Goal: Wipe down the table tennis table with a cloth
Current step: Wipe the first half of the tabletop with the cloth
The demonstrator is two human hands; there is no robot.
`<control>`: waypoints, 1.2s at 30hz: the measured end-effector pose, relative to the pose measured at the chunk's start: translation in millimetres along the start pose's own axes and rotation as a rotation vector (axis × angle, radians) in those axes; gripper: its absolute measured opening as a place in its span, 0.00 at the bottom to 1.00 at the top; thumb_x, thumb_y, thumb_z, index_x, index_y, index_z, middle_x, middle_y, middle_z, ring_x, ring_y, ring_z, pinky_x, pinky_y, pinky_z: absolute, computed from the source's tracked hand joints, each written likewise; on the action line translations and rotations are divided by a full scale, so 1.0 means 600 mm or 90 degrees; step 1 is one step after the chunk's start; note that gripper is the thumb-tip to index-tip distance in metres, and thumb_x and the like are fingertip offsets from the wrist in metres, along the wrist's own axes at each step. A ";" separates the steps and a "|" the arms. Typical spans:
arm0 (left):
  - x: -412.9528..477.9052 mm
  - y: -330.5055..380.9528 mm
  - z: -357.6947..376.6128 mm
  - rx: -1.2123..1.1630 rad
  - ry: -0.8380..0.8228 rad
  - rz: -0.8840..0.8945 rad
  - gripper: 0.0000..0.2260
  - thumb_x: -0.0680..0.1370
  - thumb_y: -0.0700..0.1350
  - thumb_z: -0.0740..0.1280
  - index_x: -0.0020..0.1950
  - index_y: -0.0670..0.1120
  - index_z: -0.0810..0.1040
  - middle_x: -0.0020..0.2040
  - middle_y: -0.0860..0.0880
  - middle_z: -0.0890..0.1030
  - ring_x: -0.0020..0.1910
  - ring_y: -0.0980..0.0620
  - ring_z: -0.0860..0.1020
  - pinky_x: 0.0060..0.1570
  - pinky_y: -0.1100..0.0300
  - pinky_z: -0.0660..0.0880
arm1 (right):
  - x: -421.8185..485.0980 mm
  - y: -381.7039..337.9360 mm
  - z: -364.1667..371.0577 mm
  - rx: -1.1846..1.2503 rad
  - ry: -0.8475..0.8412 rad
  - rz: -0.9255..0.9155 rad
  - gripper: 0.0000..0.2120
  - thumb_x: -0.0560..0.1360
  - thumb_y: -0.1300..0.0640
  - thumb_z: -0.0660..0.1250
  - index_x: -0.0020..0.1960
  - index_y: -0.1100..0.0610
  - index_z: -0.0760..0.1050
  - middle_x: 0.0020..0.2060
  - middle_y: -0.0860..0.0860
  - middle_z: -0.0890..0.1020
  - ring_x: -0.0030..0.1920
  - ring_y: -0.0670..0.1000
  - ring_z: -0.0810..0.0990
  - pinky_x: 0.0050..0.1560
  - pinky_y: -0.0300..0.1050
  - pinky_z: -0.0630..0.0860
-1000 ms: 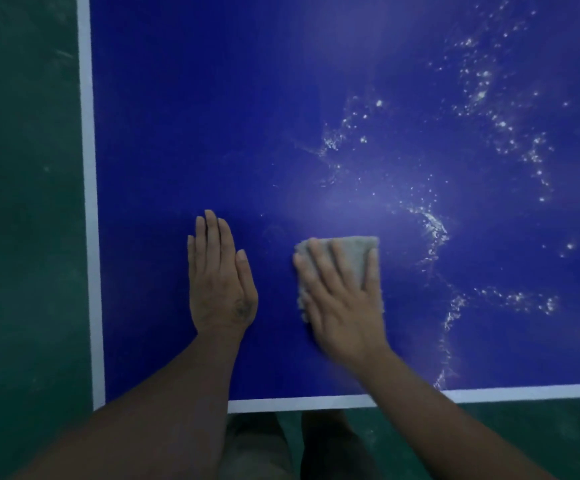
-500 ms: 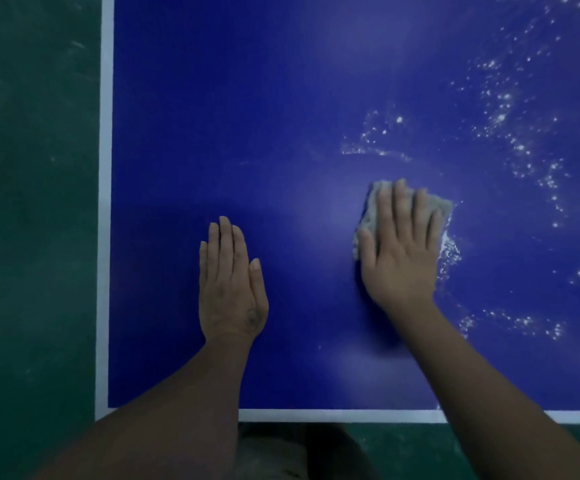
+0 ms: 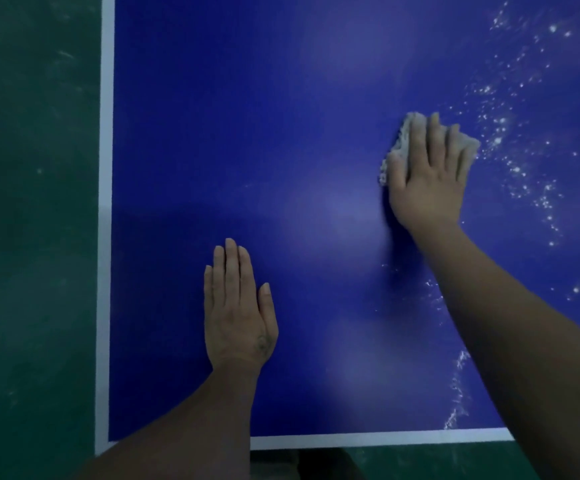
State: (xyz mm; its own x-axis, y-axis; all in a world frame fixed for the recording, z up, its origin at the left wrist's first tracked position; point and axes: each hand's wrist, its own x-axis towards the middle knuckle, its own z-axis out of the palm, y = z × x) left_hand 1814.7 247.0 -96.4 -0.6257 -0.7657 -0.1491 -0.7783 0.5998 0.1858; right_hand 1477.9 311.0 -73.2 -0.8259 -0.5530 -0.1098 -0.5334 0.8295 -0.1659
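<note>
farther up and right now, our right hand (image 3: 427, 183) presses the cloth (image 3: 403, 142) flat on the blue surface (image 3: 247, 133) with straight fingers (image 3: 432, 140), beside white specks (image 3: 499, 140); our left hand (image 3: 238, 313) lies flat, released, near the corner.

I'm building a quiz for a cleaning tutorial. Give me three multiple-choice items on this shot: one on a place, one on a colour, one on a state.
1. Where is the cloth?
A) on the floor
B) under the right hand
C) draped over a forearm

2. What colour is the edge line of the table?
A) yellow
B) red
C) white

3. How is the left hand?
A) flat on the table, fingers straight
B) clenched in a fist
C) pinching the cloth

Answers:
1 B, the cloth peeks out beneath its fingers.
2 C, a white strip borders the blue surface.
3 A, its palm lies down on bare blue.
</note>
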 end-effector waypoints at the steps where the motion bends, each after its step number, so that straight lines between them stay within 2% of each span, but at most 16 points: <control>1: 0.000 0.000 0.000 0.003 -0.002 0.000 0.29 0.90 0.54 0.43 0.89 0.41 0.48 0.90 0.45 0.46 0.89 0.46 0.44 0.87 0.46 0.45 | -0.005 -0.008 -0.002 0.000 0.000 0.037 0.32 0.88 0.40 0.44 0.88 0.49 0.46 0.88 0.51 0.48 0.87 0.59 0.43 0.84 0.68 0.40; 3: 0.000 0.000 0.000 0.007 -0.005 -0.001 0.29 0.90 0.54 0.42 0.88 0.41 0.48 0.90 0.45 0.46 0.89 0.45 0.45 0.87 0.46 0.45 | -0.031 -0.053 0.005 -0.018 0.009 0.043 0.31 0.88 0.42 0.45 0.88 0.50 0.46 0.88 0.53 0.48 0.87 0.62 0.44 0.83 0.70 0.41; 4: 0.000 0.000 0.001 0.006 -0.005 -0.001 0.29 0.90 0.54 0.42 0.88 0.40 0.49 0.90 0.44 0.46 0.89 0.45 0.45 0.87 0.45 0.46 | -0.048 -0.085 0.012 -0.033 0.013 0.010 0.31 0.88 0.43 0.46 0.88 0.50 0.47 0.88 0.53 0.49 0.87 0.62 0.45 0.83 0.71 0.42; 9: 0.001 -0.001 0.000 -0.002 0.006 0.005 0.29 0.89 0.52 0.48 0.88 0.40 0.51 0.90 0.43 0.48 0.89 0.44 0.48 0.87 0.43 0.49 | -0.131 -0.238 0.057 -0.030 -0.014 -0.330 0.29 0.89 0.45 0.48 0.88 0.51 0.53 0.87 0.53 0.55 0.87 0.60 0.49 0.83 0.70 0.48; 12: 0.001 0.000 0.001 0.002 0.003 0.005 0.30 0.89 0.53 0.48 0.88 0.40 0.51 0.90 0.44 0.47 0.89 0.44 0.48 0.87 0.44 0.48 | -0.089 -0.237 0.057 -0.017 -0.006 -0.414 0.29 0.88 0.44 0.49 0.87 0.50 0.56 0.86 0.51 0.58 0.87 0.59 0.52 0.84 0.68 0.50; 14: 0.000 -0.001 0.004 0.002 -0.004 0.003 0.31 0.89 0.54 0.48 0.89 0.40 0.50 0.90 0.44 0.46 0.89 0.45 0.47 0.87 0.45 0.46 | -0.030 -0.196 0.046 -0.040 -0.008 -0.375 0.29 0.88 0.43 0.49 0.87 0.49 0.55 0.87 0.51 0.57 0.87 0.59 0.52 0.84 0.67 0.48; 18: -0.001 -0.002 0.004 0.015 -0.010 -0.001 0.32 0.89 0.57 0.47 0.89 0.40 0.49 0.90 0.44 0.46 0.89 0.44 0.47 0.87 0.46 0.45 | 0.082 -0.078 0.006 -0.035 0.008 -0.098 0.29 0.88 0.43 0.49 0.88 0.48 0.51 0.87 0.50 0.53 0.87 0.59 0.48 0.84 0.66 0.43; 20: 0.000 -0.002 0.002 0.008 -0.012 -0.001 0.32 0.89 0.57 0.47 0.89 0.40 0.49 0.90 0.44 0.47 0.89 0.44 0.47 0.87 0.45 0.46 | 0.100 -0.049 -0.009 -0.012 -0.014 -0.002 0.30 0.89 0.43 0.46 0.88 0.48 0.46 0.88 0.50 0.49 0.87 0.59 0.43 0.84 0.67 0.40; 22: 0.001 -0.002 0.002 0.004 -0.016 0.000 0.32 0.89 0.58 0.45 0.89 0.40 0.50 0.90 0.44 0.47 0.89 0.44 0.47 0.87 0.44 0.46 | 0.090 -0.062 -0.012 -0.033 -0.023 -0.028 0.30 0.89 0.44 0.44 0.88 0.50 0.44 0.88 0.52 0.47 0.87 0.61 0.42 0.84 0.69 0.40; 26: 0.003 -0.003 0.005 0.014 -0.018 0.002 0.33 0.88 0.58 0.46 0.89 0.40 0.49 0.90 0.44 0.46 0.89 0.44 0.47 0.86 0.45 0.46 | 0.033 -0.134 0.009 -0.091 -0.036 -0.256 0.30 0.88 0.43 0.45 0.88 0.50 0.49 0.87 0.52 0.51 0.87 0.61 0.47 0.84 0.69 0.46; 29: 0.002 -0.005 0.007 0.024 -0.016 0.004 0.33 0.88 0.58 0.46 0.89 0.40 0.49 0.90 0.43 0.47 0.89 0.43 0.48 0.87 0.45 0.45 | 0.063 -0.155 0.009 -0.071 -0.031 -0.363 0.29 0.89 0.43 0.48 0.88 0.50 0.54 0.87 0.50 0.56 0.87 0.59 0.52 0.85 0.66 0.47; 32: 0.002 -0.004 0.006 0.026 -0.014 0.006 0.33 0.89 0.59 0.45 0.89 0.39 0.49 0.90 0.43 0.47 0.89 0.43 0.48 0.87 0.46 0.45 | 0.160 -0.127 -0.005 -0.064 -0.031 -0.325 0.29 0.88 0.42 0.47 0.88 0.47 0.52 0.87 0.50 0.55 0.87 0.59 0.51 0.85 0.64 0.44; 36: 0.000 -0.005 0.004 0.015 -0.018 0.001 0.33 0.89 0.59 0.45 0.88 0.39 0.50 0.90 0.43 0.47 0.89 0.43 0.48 0.87 0.45 0.45 | 0.257 -0.047 -0.030 -0.029 -0.021 -0.127 0.31 0.87 0.40 0.44 0.88 0.46 0.48 0.88 0.49 0.50 0.87 0.58 0.46 0.85 0.64 0.40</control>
State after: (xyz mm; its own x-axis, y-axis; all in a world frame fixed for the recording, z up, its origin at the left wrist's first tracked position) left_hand 1816.9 245.8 -99.4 -0.6284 -0.7575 -0.1767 -0.7777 0.6072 0.1628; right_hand 1362.3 203.7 -67.6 -0.6966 -0.7087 -0.1112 -0.6945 0.7051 -0.1433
